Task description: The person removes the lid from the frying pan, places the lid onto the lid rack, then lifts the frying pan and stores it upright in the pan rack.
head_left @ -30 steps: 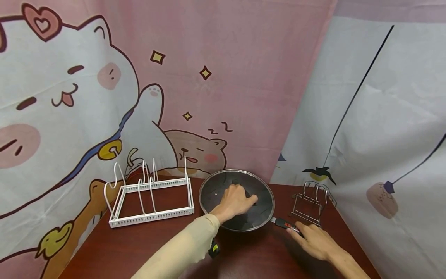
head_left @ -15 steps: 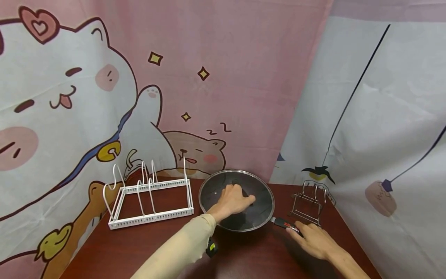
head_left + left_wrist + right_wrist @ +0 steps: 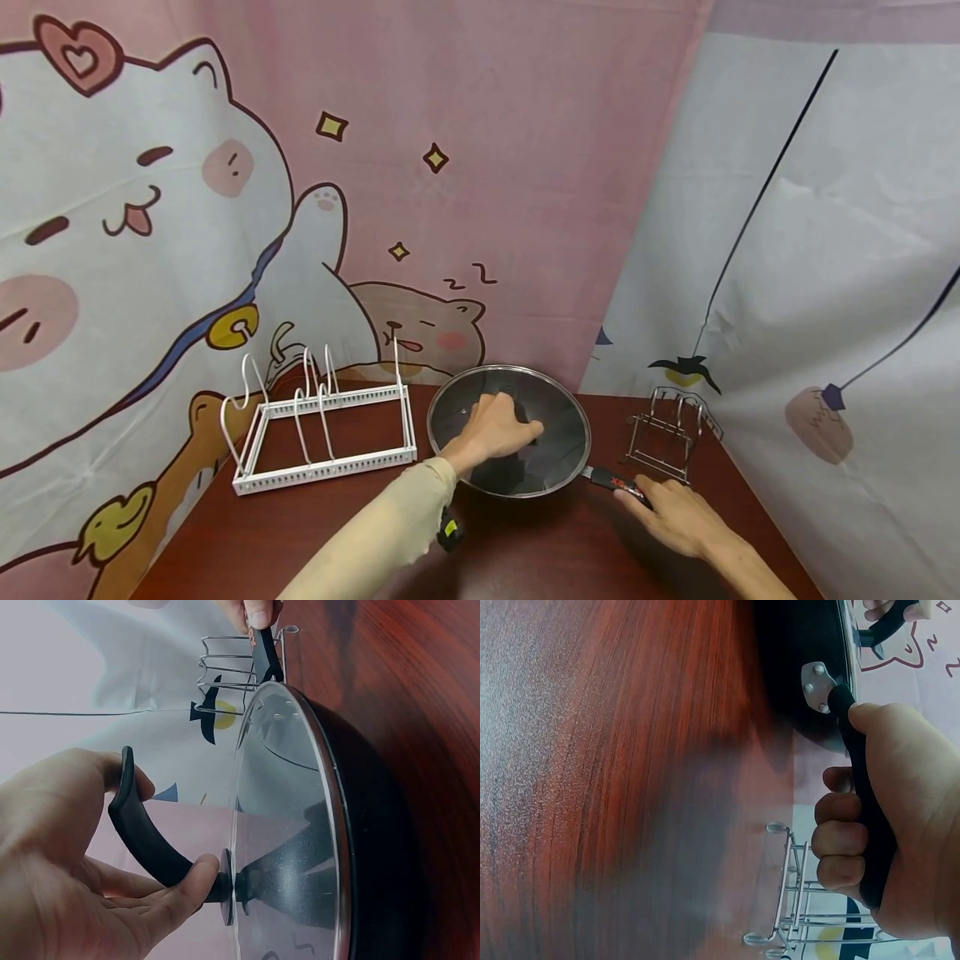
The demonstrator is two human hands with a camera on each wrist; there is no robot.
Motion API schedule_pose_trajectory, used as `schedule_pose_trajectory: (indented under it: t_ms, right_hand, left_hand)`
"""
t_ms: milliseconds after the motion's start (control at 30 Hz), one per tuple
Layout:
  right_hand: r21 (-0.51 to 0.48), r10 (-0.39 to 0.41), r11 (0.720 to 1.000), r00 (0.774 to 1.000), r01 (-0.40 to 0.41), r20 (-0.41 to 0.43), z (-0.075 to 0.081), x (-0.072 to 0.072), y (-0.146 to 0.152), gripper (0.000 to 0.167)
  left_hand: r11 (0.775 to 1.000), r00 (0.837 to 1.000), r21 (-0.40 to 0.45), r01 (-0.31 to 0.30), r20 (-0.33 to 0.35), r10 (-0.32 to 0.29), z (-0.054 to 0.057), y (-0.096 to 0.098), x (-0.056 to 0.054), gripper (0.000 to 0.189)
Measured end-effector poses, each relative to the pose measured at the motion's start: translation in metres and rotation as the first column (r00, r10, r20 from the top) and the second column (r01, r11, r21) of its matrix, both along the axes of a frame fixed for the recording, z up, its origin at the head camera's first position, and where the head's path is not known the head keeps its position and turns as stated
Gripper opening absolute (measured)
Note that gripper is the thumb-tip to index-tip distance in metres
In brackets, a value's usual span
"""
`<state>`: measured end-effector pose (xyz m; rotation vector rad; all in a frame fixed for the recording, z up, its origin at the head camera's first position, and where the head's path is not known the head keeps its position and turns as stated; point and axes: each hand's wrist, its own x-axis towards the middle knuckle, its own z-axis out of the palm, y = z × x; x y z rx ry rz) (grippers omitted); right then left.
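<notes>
A deep black pan with a glass lid stands near the back of the table. My left hand is over the lid, its fingers and thumb about the curved black lid knob. In the left wrist view the thumb lies behind the knob's free end and fingertips touch near its base. The metal-rimmed lid lies on the pan's rim. To the right, my right hand grips the pan's black handle, fingers curled round it and thumb toward the pan.
A white rack with upright loops stands left of the pan. A small wire rack stands at the right, just behind my right hand. Printed curtain walls the dark red table at the back and sides.
My left hand and sleeve have shifted slightly left over the lid, leaving more of its right side in view. The pan and my right hand stay in place; the head view drifts a little.
</notes>
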<state>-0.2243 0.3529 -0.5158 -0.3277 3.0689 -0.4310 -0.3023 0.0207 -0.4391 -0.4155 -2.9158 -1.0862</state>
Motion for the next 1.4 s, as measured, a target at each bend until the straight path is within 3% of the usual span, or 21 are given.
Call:
schedule_pose_trajectory:
  t_ms: [267,567,1067,1400]
  right_hand:
    - [0.014,-0.007,1.000,1.000,0.007,-0.014,-0.001,-0.001,0.000,0.044]
    - [0.013,-0.014,1.000,1.000,0.014,-0.026,-0.001,0.000,0.000,0.044]
    - [0.018,-0.026,0.999,0.999,0.026,-0.021,-0.003,0.001,-0.002,0.046]
    - [0.021,-0.031,0.999,0.999,0.031,-0.027,-0.003,0.001,-0.002,0.046]
  left_hand:
    - [0.998,1.000,-0.056,0.030,-0.001,-0.030,0.004,-0.004,-0.004,0.044]
    - [0.992,0.999,-0.124,0.036,-0.012,-0.038,0.010,-0.008,-0.006,0.034]
    - [0.974,1.000,-0.228,0.005,0.008,-0.004,0.011,0.005,-0.005,0.021]
    - [0.971,0.999,-0.238,-0.019,0.037,0.029,0.014,0.011,-0.008,0.031]
